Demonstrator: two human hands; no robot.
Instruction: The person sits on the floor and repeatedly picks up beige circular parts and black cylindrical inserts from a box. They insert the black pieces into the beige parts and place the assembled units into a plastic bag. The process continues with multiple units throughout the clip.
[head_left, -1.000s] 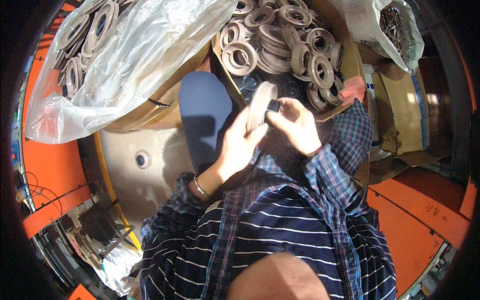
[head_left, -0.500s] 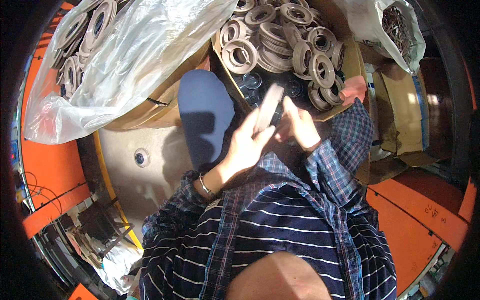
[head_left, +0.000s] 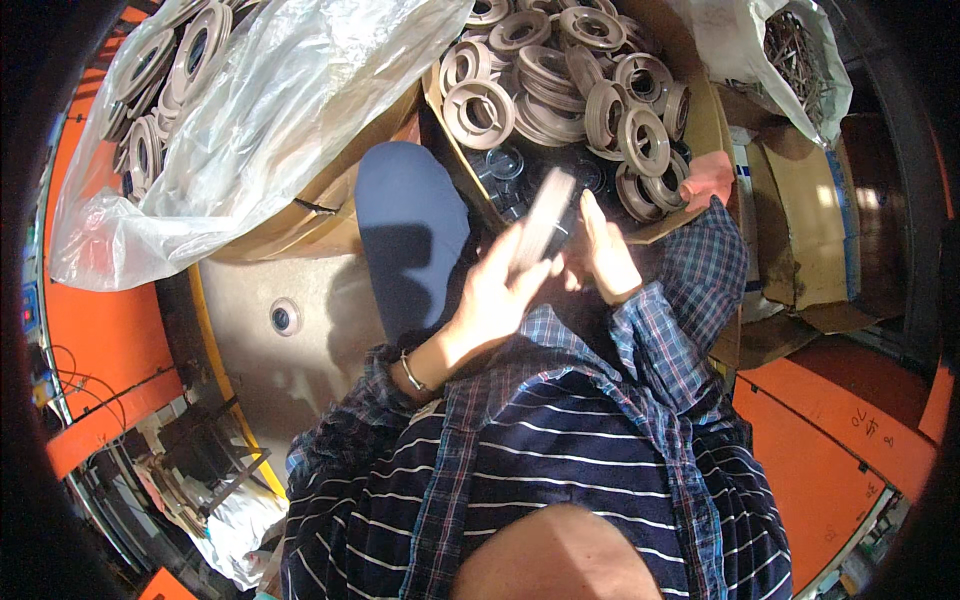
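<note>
My left hand [head_left: 493,290] is closed around a tan ring-shaped part [head_left: 545,215], which is tilted nearly edge-on and slightly blurred. Its side facing my right hand is dark. My right hand [head_left: 610,258] is just beside that dark side, fingers stretched out and pointing away from me; whether the fingertips touch the part is unclear. Beyond both hands, a cardboard box [head_left: 712,110] contains a heap of similar tan rings [head_left: 548,75]. Several black round parts [head_left: 505,162] lie at the box's near side.
Clear plastic sheeting [head_left: 300,100] covers more rings [head_left: 150,60] at the left. A single ring [head_left: 285,317] lies on the floor. A white bag of thin metal pieces [head_left: 795,60] and an open cardboard box [head_left: 805,230] are to the right. Pink cloth [head_left: 708,180] hangs on the box edge.
The ring in my left hand has shifted slightly right and turned, showing more of its dark side. My right hand's fingers look straighter and a little farther right.
</note>
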